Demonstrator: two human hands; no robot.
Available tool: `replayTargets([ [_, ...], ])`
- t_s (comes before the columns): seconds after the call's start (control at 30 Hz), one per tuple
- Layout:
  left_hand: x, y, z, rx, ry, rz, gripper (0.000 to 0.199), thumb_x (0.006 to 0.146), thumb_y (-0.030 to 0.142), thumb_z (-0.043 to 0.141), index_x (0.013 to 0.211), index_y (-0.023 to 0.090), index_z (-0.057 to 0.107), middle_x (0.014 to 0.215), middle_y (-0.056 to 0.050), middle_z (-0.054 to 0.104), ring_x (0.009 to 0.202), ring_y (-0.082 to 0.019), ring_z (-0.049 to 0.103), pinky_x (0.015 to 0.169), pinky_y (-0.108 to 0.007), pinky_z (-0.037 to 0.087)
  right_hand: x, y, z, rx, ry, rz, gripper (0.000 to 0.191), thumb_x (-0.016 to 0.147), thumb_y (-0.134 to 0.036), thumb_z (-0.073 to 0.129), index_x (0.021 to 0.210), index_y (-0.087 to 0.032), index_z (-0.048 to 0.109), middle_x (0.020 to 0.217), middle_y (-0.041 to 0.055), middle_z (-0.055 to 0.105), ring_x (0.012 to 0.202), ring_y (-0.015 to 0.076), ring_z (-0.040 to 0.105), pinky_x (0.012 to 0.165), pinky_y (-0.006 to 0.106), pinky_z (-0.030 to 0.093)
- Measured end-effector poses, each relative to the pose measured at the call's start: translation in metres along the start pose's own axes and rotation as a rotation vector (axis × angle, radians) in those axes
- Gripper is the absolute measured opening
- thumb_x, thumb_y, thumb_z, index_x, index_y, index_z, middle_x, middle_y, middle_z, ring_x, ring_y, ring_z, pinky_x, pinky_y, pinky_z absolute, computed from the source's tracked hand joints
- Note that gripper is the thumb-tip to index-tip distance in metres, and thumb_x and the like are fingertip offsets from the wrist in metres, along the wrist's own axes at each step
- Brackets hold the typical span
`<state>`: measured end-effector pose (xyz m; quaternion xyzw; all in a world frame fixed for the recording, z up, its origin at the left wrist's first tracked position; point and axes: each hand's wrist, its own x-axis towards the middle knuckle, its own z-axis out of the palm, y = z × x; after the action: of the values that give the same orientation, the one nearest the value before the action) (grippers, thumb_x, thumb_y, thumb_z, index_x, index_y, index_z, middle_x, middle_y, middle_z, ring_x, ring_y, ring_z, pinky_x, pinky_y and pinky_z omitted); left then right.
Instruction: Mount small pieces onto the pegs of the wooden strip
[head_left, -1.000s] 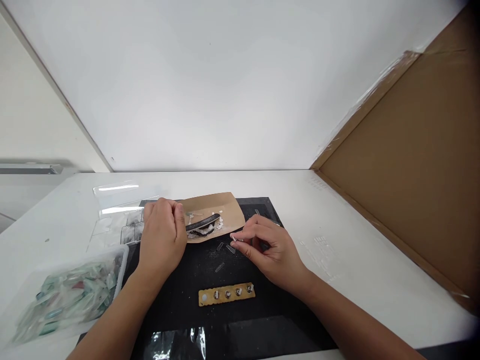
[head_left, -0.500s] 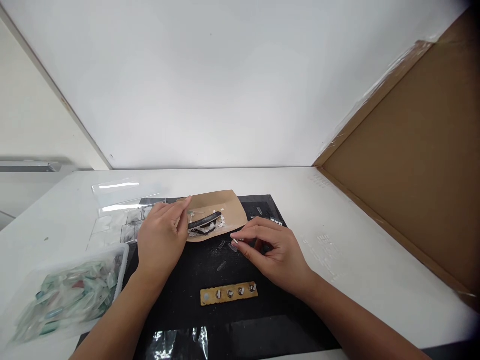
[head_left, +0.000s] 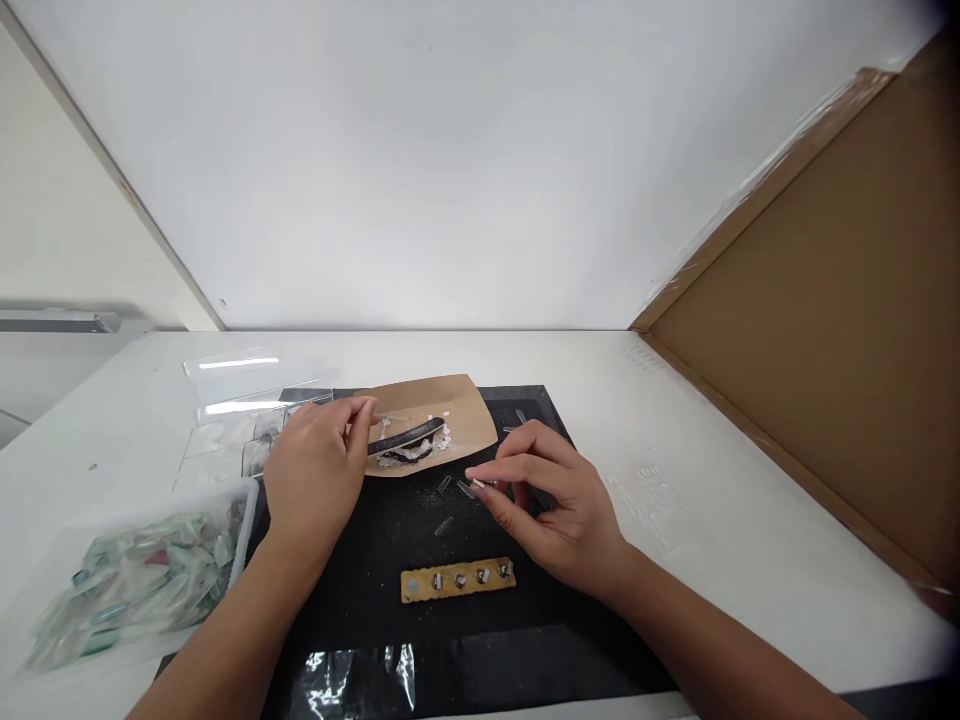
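Note:
My left hand (head_left: 319, 475) is over the left end of the brown paper (head_left: 457, 400), thumb and forefinger pinched together; what they hold, if anything, is too small to name. On that paper lie a curved black file (head_left: 409, 437) and small white bits. My right hand (head_left: 559, 500) pinches a small white piece (head_left: 481, 484) at its fingertips, above the black mat (head_left: 360, 560). Nearer to me is a yellow strip (head_left: 459, 580) with several small metal holders standing on it. A few clear slips (head_left: 444, 525) lie on the mat between the paper and the strip.
At the left is a plastic tub (head_left: 251, 510) full of greenish and clear packets. An open clear compartment box (head_left: 217, 435) stands behind it. A cardboard panel (head_left: 825, 330) rises along the right side of the white table (head_left: 712, 560).
My left hand has moved slightly left, showing more of the file. The fingers of my right hand have shifted around the small white piece, and the hand sits slightly farther right.

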<state>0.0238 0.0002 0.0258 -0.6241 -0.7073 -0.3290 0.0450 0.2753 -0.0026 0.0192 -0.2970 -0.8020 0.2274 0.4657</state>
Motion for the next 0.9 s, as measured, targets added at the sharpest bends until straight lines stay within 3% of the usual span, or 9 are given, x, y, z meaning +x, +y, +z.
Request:
replayTargets([
  [0.13,-0.001,0.001,0.003,-0.089,0.004,0.073,0.031,0.108,0.033,0.046,0.114,0.021,0.074,0.094,-0.002,0.081,0.098,-0.027,0.067,0.08,-0.037,0.048,-0.003,-0.014,0.002,0.04,-0.037,-0.018,0.021,0.092,-0.011,0.074,0.108,-0.023,0.081,0.094,0.004,0.064,0.073,0.0109,0.062,0.055,0.022,0.051],
  [0.27,-0.004,0.006,0.006,-0.167,-0.033,0.094,0.033,0.106,0.032,0.05,0.133,0.018,0.061,0.093,-0.003,0.079,0.102,-0.028,0.066,0.087,-0.039,0.049,-0.011,-0.028,0.014,0.176,-0.128,0.124,0.019,0.09,-0.011,0.076,0.104,-0.023,0.082,0.098,0.0039,0.073,0.077,0.0113,0.068,0.055,0.02,0.052],
  [0.37,-0.008,0.009,0.007,-0.21,-0.046,0.103,0.032,0.102,0.032,0.055,0.131,0.019,0.058,0.093,-0.003,0.075,0.099,-0.027,0.066,0.087,-0.039,0.05,-0.016,-0.037,0.025,0.25,-0.201,0.204,0.013,0.089,-0.014,0.081,0.097,-0.024,0.081,0.095,0.0004,0.08,0.079,0.0116,0.071,0.063,0.022,0.054],
  [0.5,-0.01,0.011,0.008,-0.231,-0.05,0.146,0.028,0.098,0.027,0.059,0.126,0.02,0.056,0.092,-0.003,0.069,0.097,-0.025,0.066,0.084,-0.038,0.051,-0.022,-0.039,0.036,0.193,-0.247,0.121,0.009,0.088,-0.021,0.086,0.094,-0.025,0.08,0.09,-0.0032,0.082,0.085,0.0136,0.073,0.082,0.03,0.054],
  [0.7,-0.012,0.014,0.009,-0.228,-0.108,0.094,0.032,0.096,0.027,0.06,0.126,0.021,0.05,0.091,-0.003,0.07,0.101,-0.028,0.066,0.08,-0.04,0.052,-0.031,-0.025,0.049,0.049,-0.314,0.071,0.01,0.09,-0.025,0.085,0.089,-0.023,0.076,0.087,-0.0049,0.082,0.076,0.0142,0.067,0.083,0.036,0.048],
  [0.9,-0.015,0.017,0.01,-0.283,-0.145,-0.037,0.046,0.096,0.034,0.063,0.134,0.021,0.042,0.091,-0.002,0.071,0.109,-0.03,0.069,0.082,-0.042,0.054,-0.036,-0.019,0.057,-0.039,-0.297,0.041,0.01,0.09,-0.028,0.085,0.092,-0.025,0.076,0.093,-0.0051,0.082,0.084,0.0172,0.063,0.079,0.036,0.048],
])
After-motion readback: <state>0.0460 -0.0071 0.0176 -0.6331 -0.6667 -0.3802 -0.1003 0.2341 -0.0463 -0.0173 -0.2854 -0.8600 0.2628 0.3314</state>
